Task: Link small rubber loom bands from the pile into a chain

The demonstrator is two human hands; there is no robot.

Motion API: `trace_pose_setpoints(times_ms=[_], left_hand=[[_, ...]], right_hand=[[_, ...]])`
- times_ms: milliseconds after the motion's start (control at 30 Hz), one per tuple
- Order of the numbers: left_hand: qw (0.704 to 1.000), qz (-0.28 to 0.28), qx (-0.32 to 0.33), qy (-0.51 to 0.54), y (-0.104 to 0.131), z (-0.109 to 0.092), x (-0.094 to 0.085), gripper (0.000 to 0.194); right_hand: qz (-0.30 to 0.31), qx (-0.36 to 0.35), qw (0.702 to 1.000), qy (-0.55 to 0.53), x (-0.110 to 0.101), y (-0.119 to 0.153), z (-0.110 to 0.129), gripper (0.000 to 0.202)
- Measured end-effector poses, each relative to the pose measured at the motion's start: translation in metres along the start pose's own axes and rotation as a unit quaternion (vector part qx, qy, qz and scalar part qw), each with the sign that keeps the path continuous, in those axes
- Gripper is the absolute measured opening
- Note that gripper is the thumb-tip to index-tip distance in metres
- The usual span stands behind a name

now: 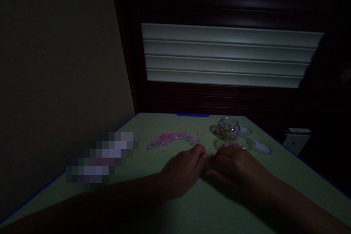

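Note:
My left hand (186,170) is low over the table, its thumb and fingers pinched together. By its fingertips shows a faint thin pale strand (207,161), which looks like a small rubber band. Just right of it is my right hand (241,164), fingers bent and thumb held apart from them, with a dark gap between. I see nothing held in it. Beyond my left hand lies a long loose pile of pink, purple and blue rubber bands (172,138). A clear open jar (235,142) with pinkish bands stands behind my right hand, partly hidden by it.
A round clear jar (228,128) of multicoloured bands stands farther back. Two clear lids lie right of the jars, the nearer lid (262,147) close to the edge. A blurred-out object (104,159) is at the left of the pale, blue-edged table (131,199). The room is dim.

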State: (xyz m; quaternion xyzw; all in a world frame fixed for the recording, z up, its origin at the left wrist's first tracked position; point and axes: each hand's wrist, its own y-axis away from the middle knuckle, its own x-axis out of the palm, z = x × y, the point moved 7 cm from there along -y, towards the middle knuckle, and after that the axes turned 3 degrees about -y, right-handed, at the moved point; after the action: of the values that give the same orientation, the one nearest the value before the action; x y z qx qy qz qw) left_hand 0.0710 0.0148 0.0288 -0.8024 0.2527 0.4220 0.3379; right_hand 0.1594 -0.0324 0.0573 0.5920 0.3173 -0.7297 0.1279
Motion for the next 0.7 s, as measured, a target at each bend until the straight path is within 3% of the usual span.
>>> trace_pose_setpoints(times_ms=[433, 700], left_hand=[[1.000, 0.017, -0.003, -0.011, 0.001, -0.002, -0.001, 0.018], [1.000, 0.005, -0.018, -0.010, 0.001, 0.003, 0.000, 0.018]], right_hand=[[-0.055, 0.049, 0.992, -0.098, -0.012, 0.001, -0.010, 0.018], [-0.077, 0.074, 0.971, -0.213, -0.012, 0.000, -0.015, 0.021]])
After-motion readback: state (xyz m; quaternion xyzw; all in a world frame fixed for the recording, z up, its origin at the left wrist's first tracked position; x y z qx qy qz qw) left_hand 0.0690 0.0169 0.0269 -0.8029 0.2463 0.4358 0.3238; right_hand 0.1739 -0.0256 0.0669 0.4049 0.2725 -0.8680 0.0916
